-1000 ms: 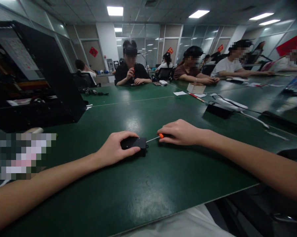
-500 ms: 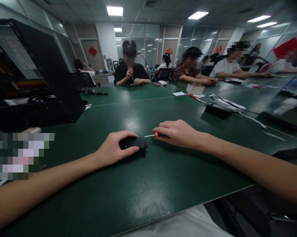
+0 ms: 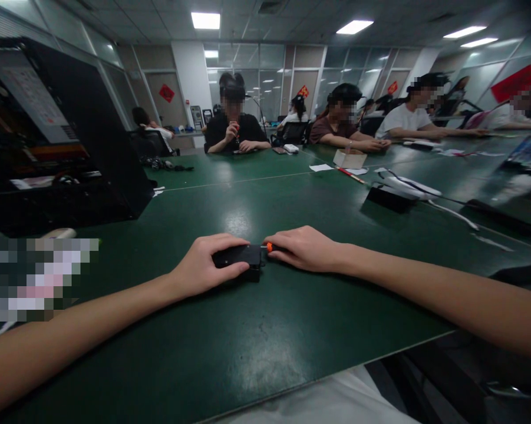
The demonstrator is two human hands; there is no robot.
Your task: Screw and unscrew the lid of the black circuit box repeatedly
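My left hand is closed around a small black box on the green table, thumb on the near side and fingers on the far side. From the right, my right hand grips a screwdriver with an orange collar. Most of its handle is hidden in my fingers. Only a short stretch of the metal shaft shows, reaching the right end of the box near a small tab. Whether the tip sits inside the box cannot be made out.
A black open computer case stands at the left. At the right lie a white power strip with a cable and a dark block. A small open carton is farther back. Several people sit across the green table.
My right hand has moved left with the screwdriver, toward the box. Much less of the shaft shows now. My left hand and the box have stayed in place.
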